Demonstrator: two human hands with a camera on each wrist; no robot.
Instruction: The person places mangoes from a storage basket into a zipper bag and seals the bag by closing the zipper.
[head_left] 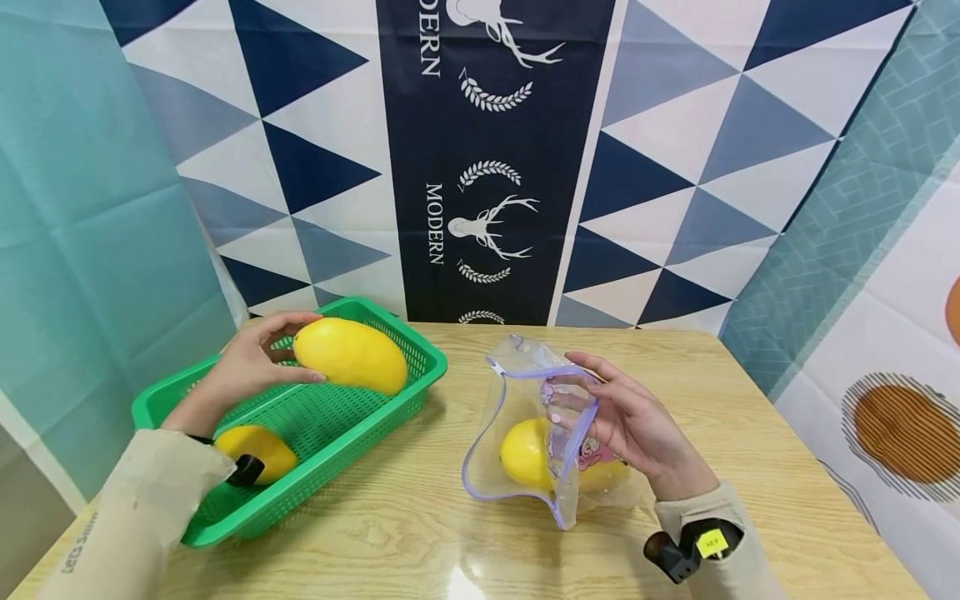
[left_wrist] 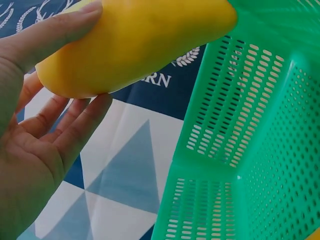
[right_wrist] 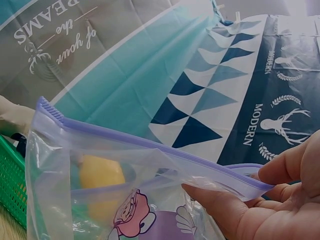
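My left hand (head_left: pixel 251 362) grips a yellow mango (head_left: pixel 352 357) by one end, thumb on the near side and fingers on the far side. This mango is held up over the green basket (head_left: pixel 318 429), where a second mango (head_left: pixel 258 450) lies, partly hidden by the wrist. To the right, a clear zip bag (head_left: pixel 525 372) with a purple edge and a pink cartoon print stands on the table with its mouth open. Inside it sits yellow fruit (head_left: pixel 521 454), partly covered by the print and fingers. My right hand (right_wrist: pixel 280 200) pinches the bag's purple edge between thumb and fingers.
The basket has tall perforated walls (left_wrist: pixel 225 110) and stands on the left of the wooden table (head_left: pixel 405 517). Behind the table hangs a patterned cloth (head_left: pixel 480 167) with triangles and deer heads. Further cloths hang at both sides.
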